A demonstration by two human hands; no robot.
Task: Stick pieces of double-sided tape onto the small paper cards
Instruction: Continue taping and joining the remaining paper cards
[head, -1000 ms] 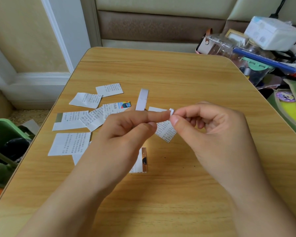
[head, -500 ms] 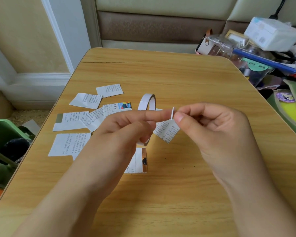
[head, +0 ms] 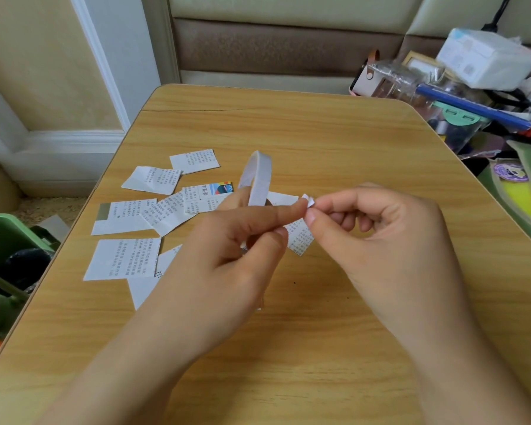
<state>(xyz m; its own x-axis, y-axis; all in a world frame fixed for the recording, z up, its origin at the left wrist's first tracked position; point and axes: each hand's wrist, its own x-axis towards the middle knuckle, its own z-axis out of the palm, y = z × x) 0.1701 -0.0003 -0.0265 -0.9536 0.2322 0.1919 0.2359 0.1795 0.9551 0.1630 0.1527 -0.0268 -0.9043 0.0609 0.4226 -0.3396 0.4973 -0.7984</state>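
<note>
The table (head: 334, 133) is carrying about nine light, floppy printed cards (head: 124, 259), lying loose left of and under the hands, best pinned flat by an edge. Above them the left hand (head: 227, 265) is gripping the thin tape roll (head: 256, 179) upright, while the right hand (head: 377, 237) is pinching its small free end (head: 307, 200), which looks sticky and curl-prone, so fingertips belong on the liner. Right of the table a clear box (head: 442, 118) is holding clutter I cannot identify.

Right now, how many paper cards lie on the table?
8 cards showing: two farthest, three in the middle row, two nearest left, one under the right hand. More may hide beneath both hands.
</note>
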